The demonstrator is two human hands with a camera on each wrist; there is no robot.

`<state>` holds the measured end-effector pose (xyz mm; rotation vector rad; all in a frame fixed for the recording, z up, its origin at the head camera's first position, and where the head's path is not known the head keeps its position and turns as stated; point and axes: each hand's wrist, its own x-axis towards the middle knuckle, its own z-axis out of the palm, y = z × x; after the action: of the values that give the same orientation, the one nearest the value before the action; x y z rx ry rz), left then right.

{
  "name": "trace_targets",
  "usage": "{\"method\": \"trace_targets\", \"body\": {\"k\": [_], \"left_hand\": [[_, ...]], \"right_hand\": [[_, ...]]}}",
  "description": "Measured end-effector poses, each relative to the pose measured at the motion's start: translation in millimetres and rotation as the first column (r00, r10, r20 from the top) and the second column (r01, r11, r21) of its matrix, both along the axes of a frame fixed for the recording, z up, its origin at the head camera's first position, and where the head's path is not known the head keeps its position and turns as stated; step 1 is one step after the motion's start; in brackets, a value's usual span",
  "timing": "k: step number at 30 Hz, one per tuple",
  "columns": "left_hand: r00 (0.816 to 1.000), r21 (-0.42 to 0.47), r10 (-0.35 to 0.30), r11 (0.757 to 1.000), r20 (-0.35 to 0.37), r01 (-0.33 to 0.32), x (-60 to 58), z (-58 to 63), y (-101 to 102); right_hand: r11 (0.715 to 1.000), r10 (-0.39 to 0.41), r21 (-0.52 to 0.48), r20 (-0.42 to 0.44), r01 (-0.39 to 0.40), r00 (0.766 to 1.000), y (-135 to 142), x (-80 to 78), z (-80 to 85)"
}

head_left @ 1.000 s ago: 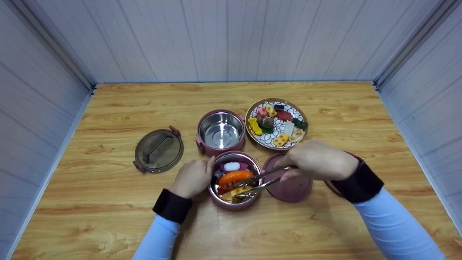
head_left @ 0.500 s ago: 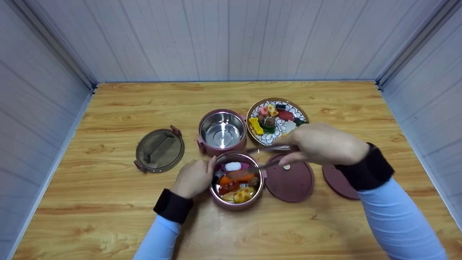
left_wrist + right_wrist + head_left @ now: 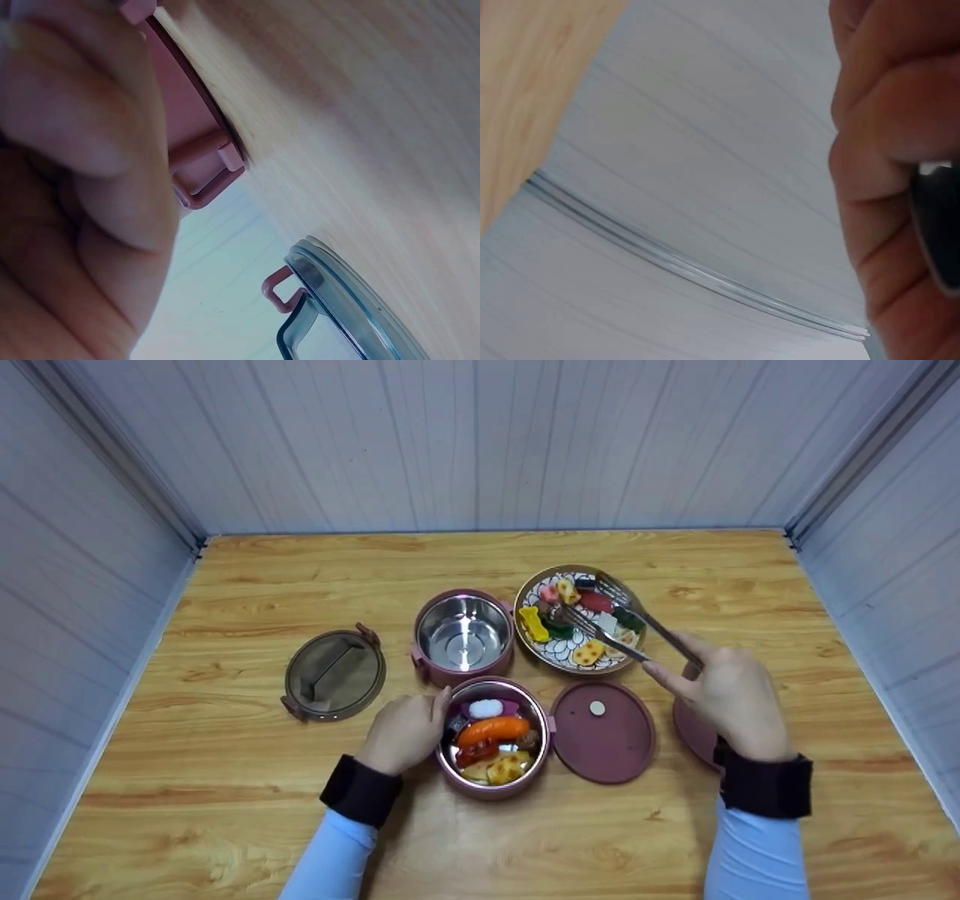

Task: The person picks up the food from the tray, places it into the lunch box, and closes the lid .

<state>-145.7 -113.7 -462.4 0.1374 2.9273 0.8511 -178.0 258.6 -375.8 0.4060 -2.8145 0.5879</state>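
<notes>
tongs (image 3: pixel 664 632), gripped by right hand (image 3: pixel 739 701), have swung to far plate (image 3: pixel 559 651), apparently shifting work there; left hand (image 3: pixel 403 731) grips near bowl (image 3: pixel 495 792).

The person wears plain, close-fitting sleeves in pale blue: the left sleeve (image 3: pixel 330 855) and the right sleeve (image 3: pixel 757 851), the latter lightly creased near its upper end. A broad, dark left wristband (image 3: pixel 361 791) and a matching right wristband (image 3: pixel 766 786) border bare hands, left (image 3: pixel 405 731) and right (image 3: pixel 739 701).
</notes>
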Motion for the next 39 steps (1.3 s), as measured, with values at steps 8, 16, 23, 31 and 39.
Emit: {"method": "trace_targets", "body": {"k": [8,16,23,31,39], "left_hand": [[1.0,-0.013,-0.002,1.0,-0.028,0.002,-0.1,-1.7,0.5],[1.0,-0.008,-0.006,1.0,-0.028,0.006,-0.3,-1.7,1.9],[0.999,-0.007,-0.006,1.0,-0.036,0.005,0.1,-2.4,1.2],[0.999,-0.001,0.001,1.0,-0.033,-0.001,-0.1,-3.6,0.2],[0.999,-0.026,0.0,1.0,-0.049,-0.002,0.4,-2.9,0.8]], "right_hand": [[0.997,-0.005,0.078,0.121,-0.004,0.993,-9.7,-15.2,-32.0],[0.987,-0.032,0.163,0.095,0.017,0.995,-12.4,-19.7,-49.4],[0.988,-0.031,0.152,0.114,0.014,0.993,-6.3,-20.4,-48.2],[0.992,-0.032,0.125,0.128,0.016,0.991,3.9,-16.2,-36.1],[0.999,-0.023,0.049,0.159,0.015,0.987,12.1,-9.9,-19.5]]}}
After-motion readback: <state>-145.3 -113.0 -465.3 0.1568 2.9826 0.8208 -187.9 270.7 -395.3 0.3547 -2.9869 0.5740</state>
